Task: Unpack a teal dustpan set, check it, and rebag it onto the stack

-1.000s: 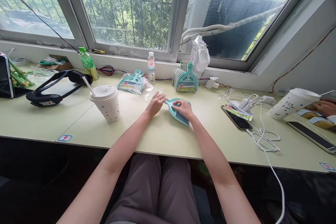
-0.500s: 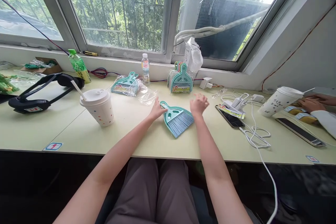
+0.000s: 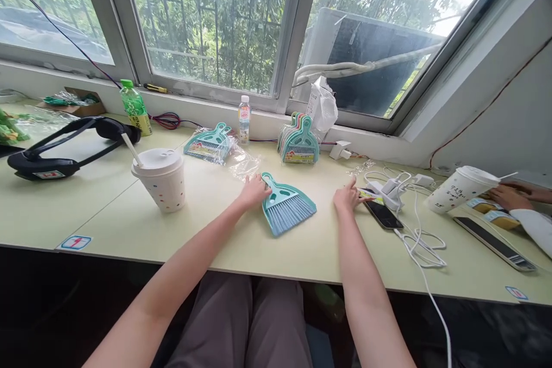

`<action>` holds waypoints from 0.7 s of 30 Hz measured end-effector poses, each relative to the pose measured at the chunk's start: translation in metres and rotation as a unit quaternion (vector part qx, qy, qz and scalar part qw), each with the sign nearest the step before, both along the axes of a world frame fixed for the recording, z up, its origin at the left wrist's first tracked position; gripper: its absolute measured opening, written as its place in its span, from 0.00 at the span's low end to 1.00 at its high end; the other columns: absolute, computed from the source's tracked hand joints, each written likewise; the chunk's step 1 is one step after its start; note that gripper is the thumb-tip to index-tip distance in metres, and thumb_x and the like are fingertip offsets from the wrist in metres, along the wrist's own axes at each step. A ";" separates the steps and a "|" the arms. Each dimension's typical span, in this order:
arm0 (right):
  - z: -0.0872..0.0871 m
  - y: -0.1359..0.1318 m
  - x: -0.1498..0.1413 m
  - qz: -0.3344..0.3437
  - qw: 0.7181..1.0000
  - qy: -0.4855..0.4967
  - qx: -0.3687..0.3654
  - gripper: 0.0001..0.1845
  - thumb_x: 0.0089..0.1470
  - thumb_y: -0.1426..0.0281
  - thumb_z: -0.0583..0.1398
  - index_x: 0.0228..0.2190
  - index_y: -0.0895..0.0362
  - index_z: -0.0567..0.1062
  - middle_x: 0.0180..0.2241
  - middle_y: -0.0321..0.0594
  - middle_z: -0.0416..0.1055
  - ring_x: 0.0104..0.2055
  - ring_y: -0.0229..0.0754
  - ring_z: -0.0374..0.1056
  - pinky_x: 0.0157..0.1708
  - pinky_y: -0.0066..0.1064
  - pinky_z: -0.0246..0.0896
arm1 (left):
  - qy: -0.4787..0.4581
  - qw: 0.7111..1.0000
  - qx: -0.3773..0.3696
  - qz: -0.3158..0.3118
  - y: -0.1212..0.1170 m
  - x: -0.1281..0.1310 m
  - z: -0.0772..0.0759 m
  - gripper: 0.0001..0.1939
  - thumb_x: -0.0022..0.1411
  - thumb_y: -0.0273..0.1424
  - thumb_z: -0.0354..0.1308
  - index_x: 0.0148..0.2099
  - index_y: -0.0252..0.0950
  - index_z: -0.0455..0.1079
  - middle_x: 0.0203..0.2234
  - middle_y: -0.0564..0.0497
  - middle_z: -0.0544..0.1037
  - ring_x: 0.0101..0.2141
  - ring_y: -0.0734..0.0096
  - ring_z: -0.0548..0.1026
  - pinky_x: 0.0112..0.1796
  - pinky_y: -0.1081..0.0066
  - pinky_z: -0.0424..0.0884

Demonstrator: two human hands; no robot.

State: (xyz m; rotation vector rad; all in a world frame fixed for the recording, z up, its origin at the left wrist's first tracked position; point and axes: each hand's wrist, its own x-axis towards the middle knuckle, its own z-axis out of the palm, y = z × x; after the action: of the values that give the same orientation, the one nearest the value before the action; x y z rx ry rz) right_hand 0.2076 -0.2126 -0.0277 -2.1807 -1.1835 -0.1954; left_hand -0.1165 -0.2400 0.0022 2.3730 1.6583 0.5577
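Resting beside the handle of the turquoise dustpan and brush (image 3: 288, 207), your left hand (image 3: 253, 192) has its fingers against the edge; whether they grip it, you cannot tell from here. Your right hand (image 3: 347, 196) has its fingers spread at a printed card (image 3: 372, 197) on a dark phone (image 3: 388, 218); a pinch on the card cannot be made out. The set lies flat between your hands, fan-shaped, its smooth plastic pierced by rounded holes, its grey-blue bristles straight and fine. Under it, your pale yellow-green table (image 3: 310, 250) looks smooth, with a seam to your left near a dotted, lidded paper cup (image 3: 160, 181). Beyond your hands lie crinkled clear film (image 3: 245, 162) and a row of wrapped sets (image 3: 299, 148). Past these, a white ledge meets your grey-framed window (image 3: 215, 23), with bars and leafy trees outside.
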 end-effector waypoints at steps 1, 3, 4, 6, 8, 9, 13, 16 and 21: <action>0.000 0.000 -0.004 0.003 1.000 0.019 0.009 0.37 0.54 0.76 0.50 0.65 0.60 0.48 0.51 0.59 0.69 0.59 0.58 0.59 0.58 0.67 0.35 | -0.017 1.000 0.006 0.008 0.001 0.002 0.000 0.16 0.63 0.31 0.47 0.45 0.32 0.74 0.57 0.37 0.69 0.60 0.50 0.63 0.61 0.49 0.50; 0.001 0.002 -0.014 0.034 0.998 0.055 0.015 0.40 0.52 0.76 0.53 0.65 0.57 0.46 0.52 0.53 0.69 0.57 0.52 0.62 0.60 0.59 0.39 | -0.078 0.996 0.012 0.030 0.003 0.002 0.000 0.16 0.62 0.27 0.46 0.45 0.33 0.74 0.50 0.40 0.75 0.53 0.56 0.70 0.57 0.58 0.60; 0.002 0.003 -0.021 0.066 0.996 0.057 0.011 0.39 0.52 0.75 0.53 0.64 0.56 0.49 0.54 0.53 0.67 0.57 0.51 0.62 0.61 0.56 0.41 | -0.112 0.992 0.018 0.051 0.004 0.000 0.000 0.17 0.62 0.26 0.46 0.46 0.33 0.74 0.48 0.41 0.76 0.51 0.57 0.71 0.54 0.62 0.63; 0.003 0.006 -0.034 0.148 0.988 0.046 -0.006 0.33 0.52 0.73 0.54 0.60 0.55 0.59 0.56 0.50 0.65 0.59 0.49 0.60 0.61 0.49 0.42 | -0.165 0.979 0.032 0.112 0.005 -0.005 0.002 0.17 0.63 0.27 0.48 0.49 0.35 0.74 0.45 0.44 0.78 0.49 0.58 0.73 0.50 0.65 0.66; 0.004 0.008 -0.047 0.212 0.976 0.046 -0.027 0.27 0.54 0.68 0.54 0.56 0.53 0.64 0.56 0.46 0.65 0.58 0.48 0.59 0.62 0.48 0.42 | -0.190 0.969 0.033 0.157 0.006 -0.012 0.004 0.16 0.62 0.31 0.53 0.51 0.36 0.73 0.42 0.45 0.79 0.46 0.57 0.74 0.47 0.64 0.67; 0.005 0.009 -0.053 0.221 0.973 0.052 -0.030 0.27 0.55 0.65 0.54 0.57 0.51 0.64 0.57 0.44 0.65 0.59 0.48 0.58 0.62 0.51 0.40 | -0.191 0.968 0.027 0.162 0.006 -0.016 0.005 0.18 0.61 0.34 0.56 0.52 0.36 0.72 0.41 0.46 0.79 0.46 0.57 0.73 0.46 0.64 0.67; 0.006 0.008 -0.064 0.192 0.979 0.037 -0.049 0.32 0.58 0.56 0.51 0.62 0.49 0.56 0.65 0.44 0.53 0.68 0.53 0.42 0.62 0.61 0.31 | -0.133 0.982 0.024 0.129 0.010 -0.022 0.004 0.20 0.53 0.41 0.65 0.45 0.35 0.74 0.46 0.43 0.76 0.50 0.51 0.70 0.46 0.63 0.66; 0.005 0.006 -0.061 0.233 0.963 0.010 -0.137 0.30 0.62 0.56 0.46 0.63 0.50 0.58 0.68 0.44 0.45 0.70 0.53 0.35 0.62 0.63 0.23 | -0.127 0.985 0.035 0.109 0.012 -0.021 -0.001 0.14 0.51 0.40 0.66 0.34 0.34 0.75 0.41 0.42 0.77 0.46 0.51 0.72 0.44 0.63 0.66; 0.005 0.003 -0.059 0.256 0.960 -0.021 -0.116 0.22 0.63 0.59 0.48 0.53 0.48 0.72 0.63 0.40 0.58 0.68 0.52 0.45 0.61 0.65 0.12 | -0.319 0.944 0.027 0.080 0.012 -0.014 0.001 0.10 0.49 0.36 0.67 0.28 0.36 0.72 0.27 0.49 0.77 0.34 0.62 0.74 0.36 0.67 0.67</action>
State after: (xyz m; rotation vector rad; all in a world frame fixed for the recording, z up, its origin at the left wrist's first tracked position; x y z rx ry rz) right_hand 0.1489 -0.2094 -0.0226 -1.9816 -1.8232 0.1266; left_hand -0.1308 -0.2280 0.0037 1.7973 1.5288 1.2537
